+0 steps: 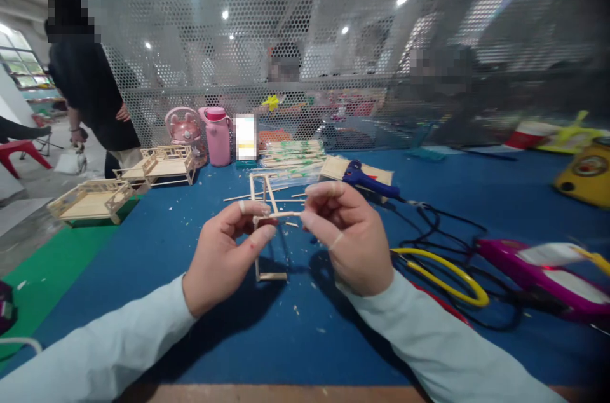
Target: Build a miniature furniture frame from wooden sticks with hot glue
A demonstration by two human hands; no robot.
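A small frame of thin wooden sticks (272, 276) is held up over the blue table by my left hand (229, 257), whose thumb and fingers pinch it at a joint. My right hand (350, 231) pinches the right end of a short wooden stick (287, 215) between thumb and forefinger. That stick's left end meets the frame near my left fingertips; whether it is fixed there I cannot tell. Behind the hands, loose sticks (238, 196) lie on the table, and a blue glue gun (372, 182) rests beyond my right hand.
Wooden models (90, 203) stand at the left, beside a pink bottle (218, 139). Bundled sticks (293, 155) lie at the back before a perforated screen (190, 28). Black cables (429, 225), a yellow ring (443, 276) and a magenta device (538, 269) occupy the right. A person (90, 79) stands beyond the left side.
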